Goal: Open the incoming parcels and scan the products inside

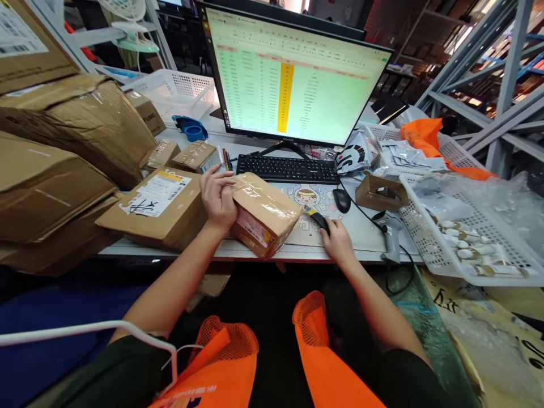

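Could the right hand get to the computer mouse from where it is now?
Probably yes: the mouse sits just beyond the right hand, with nothing seen standing between them. However, its grip is taken up by a cutter, which would likely have to be set down first.

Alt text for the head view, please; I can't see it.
Left hand grips a taped box; right hand holds a cutter, its tip near that box. Behind are a keyboard and a monitor showing a spreadsheet; more boxes left, white baskets right.
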A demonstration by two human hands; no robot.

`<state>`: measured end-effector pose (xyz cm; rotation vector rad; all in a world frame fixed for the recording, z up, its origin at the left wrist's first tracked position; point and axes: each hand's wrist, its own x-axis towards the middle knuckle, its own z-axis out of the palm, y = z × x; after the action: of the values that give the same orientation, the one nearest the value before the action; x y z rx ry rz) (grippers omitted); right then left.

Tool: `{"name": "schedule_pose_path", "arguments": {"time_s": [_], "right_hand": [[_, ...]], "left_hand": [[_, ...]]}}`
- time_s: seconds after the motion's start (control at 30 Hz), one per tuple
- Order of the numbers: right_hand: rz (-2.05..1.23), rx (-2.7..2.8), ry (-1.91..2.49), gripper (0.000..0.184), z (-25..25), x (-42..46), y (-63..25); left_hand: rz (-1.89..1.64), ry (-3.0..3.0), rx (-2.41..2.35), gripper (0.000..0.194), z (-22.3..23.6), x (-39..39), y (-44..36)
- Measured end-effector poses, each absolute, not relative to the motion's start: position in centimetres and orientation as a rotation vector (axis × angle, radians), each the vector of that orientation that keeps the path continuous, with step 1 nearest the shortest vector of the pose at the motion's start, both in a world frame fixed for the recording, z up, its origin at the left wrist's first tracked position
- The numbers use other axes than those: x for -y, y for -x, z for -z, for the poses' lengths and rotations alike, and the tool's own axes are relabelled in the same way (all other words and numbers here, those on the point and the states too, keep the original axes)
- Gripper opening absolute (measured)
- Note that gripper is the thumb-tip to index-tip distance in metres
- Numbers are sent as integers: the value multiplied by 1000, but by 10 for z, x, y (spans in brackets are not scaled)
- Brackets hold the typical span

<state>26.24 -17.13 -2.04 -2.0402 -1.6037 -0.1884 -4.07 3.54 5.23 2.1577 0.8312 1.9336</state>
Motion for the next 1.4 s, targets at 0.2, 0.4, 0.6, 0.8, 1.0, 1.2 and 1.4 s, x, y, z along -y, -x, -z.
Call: {"name": "schedule_pose_path", "arguments": {"time_s": [0.2, 0.4, 0.6, 0.8, 1.0, 1.2, 1.4], "right_hand": [[267, 1509, 1633, 42, -4, 235, -232], [181, 1664, 1463, 41, -10, 236, -191], [200, 1686, 1325, 42, -3, 216, -190], [277, 1694, 1295, 38, 7, 206, -194], [309, 1709, 1277, 37, 9, 204, -199], [341, 1725, 1218, 37, 9, 199, -199], [445, 1711, 1213, 39, 16, 190, -196]], "left_hand": [[-1656, -2739, -506, 38, -56, 54, 29], [-1685, -2698, -544, 21, -59, 61, 26], [-1643, -2750, -544, 20, -61, 58, 37], [-1748, -2788, -451, 18, -63, 65, 41], [-1720, -2759, -444, 20, -63, 68, 44], [-1684, -2781, -446, 22, -65, 70, 46], [-1713, -2773, -408, 21, -64, 69, 41]]}}
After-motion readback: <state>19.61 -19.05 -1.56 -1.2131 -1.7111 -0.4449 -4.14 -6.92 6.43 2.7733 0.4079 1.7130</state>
